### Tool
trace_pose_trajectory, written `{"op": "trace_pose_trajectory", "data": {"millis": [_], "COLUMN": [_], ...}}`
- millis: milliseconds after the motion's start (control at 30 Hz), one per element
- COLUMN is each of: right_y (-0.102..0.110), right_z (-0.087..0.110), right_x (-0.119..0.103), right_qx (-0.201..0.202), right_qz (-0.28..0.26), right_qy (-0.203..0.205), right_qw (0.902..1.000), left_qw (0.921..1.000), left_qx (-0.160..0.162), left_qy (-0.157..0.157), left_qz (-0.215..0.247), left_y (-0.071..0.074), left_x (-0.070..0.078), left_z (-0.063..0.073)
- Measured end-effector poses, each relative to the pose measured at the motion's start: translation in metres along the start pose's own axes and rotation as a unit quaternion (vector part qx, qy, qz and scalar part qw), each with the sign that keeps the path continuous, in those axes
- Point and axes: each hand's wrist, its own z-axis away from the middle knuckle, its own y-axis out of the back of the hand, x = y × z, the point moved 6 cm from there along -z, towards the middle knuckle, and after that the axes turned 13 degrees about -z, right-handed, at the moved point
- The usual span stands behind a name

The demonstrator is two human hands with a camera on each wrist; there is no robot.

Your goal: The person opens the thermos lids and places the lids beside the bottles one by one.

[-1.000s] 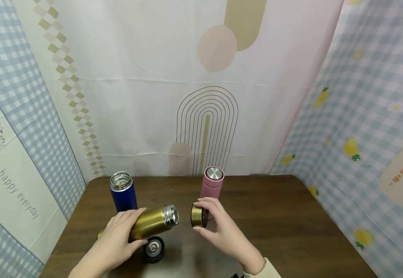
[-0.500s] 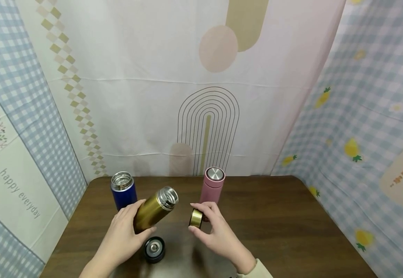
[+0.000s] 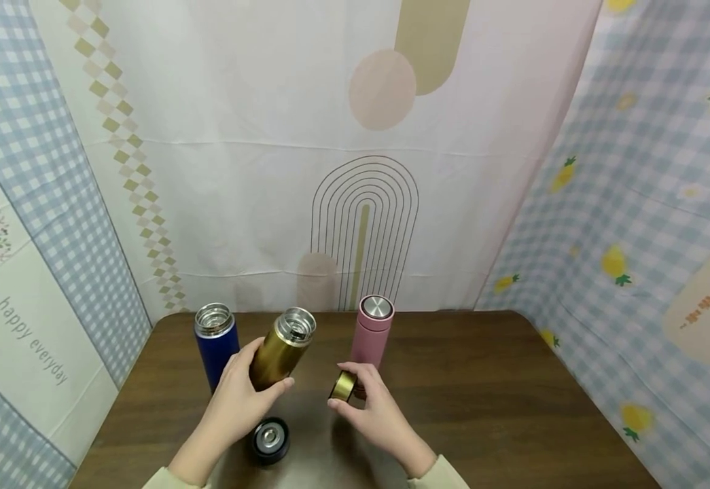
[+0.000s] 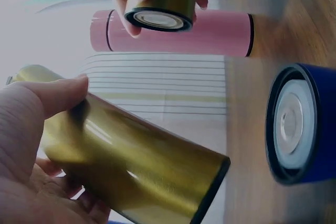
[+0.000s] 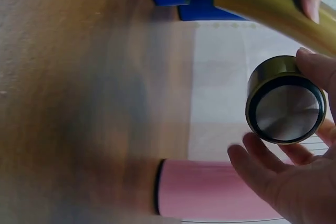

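My left hand [image 3: 241, 394] grips a gold thermos bottle [image 3: 278, 353] round its body, tilted a little with its bare steel mouth up. In the left wrist view the bottle's dark base [image 4: 211, 190] hangs clear of the table. My right hand [image 3: 376, 414] pinches the gold lid [image 3: 344, 386] between thumb and fingers, apart from the bottle. The lid's steel top disc [image 5: 287, 113] shows in the right wrist view, its inner side [image 4: 158, 20] in the left wrist view. Beside the left hand stands an open blue thermos [image 3: 216, 350].
A pink thermos [image 3: 371, 339] with its lid on stands behind the right hand. The blue thermos's lid [image 3: 270, 440] lies inner side up on the brown wooden table [image 3: 501, 407]. Patterned cloths [image 3: 257, 204] hang behind and at both sides.
The left hand has turned the gold bottle from nearly lying to almost upright and raised its mouth. The right hand has moved slightly left and tilted the lid.
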Motion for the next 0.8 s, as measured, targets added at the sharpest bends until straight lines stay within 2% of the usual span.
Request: {"op": "trace_pose_trajectory", "data": {"millis": [233,433,600,800], "right_y": [-0.003,-0.008,-0.012,-0.019], "right_z": [-0.001,0.001,0.002,0.004], "right_x": [0.016,0.029,0.039,0.040], "right_qx": [0.022,0.026,0.022,0.005], "right_qz": [0.019,0.010,0.024,0.031], "right_qy": [-0.030,-0.068,-0.099,-0.105], "right_qw": [0.9991,0.9973,0.9946,0.9940], "left_qw": [0.9973,0.9961,0.9945,0.9928], "left_qx": [-0.026,-0.022,-0.033,-0.053], "left_qy": [0.048,0.052,0.061,0.072], "left_qz": [0.049,0.068,0.078,0.079], "left_y": [-0.016,-0.026,-0.033,-0.044], "left_x": [-0.007,-0.011,-0.015,-0.021], "left_z": [-0.013,-0.020,-0.022,-0.022]}}
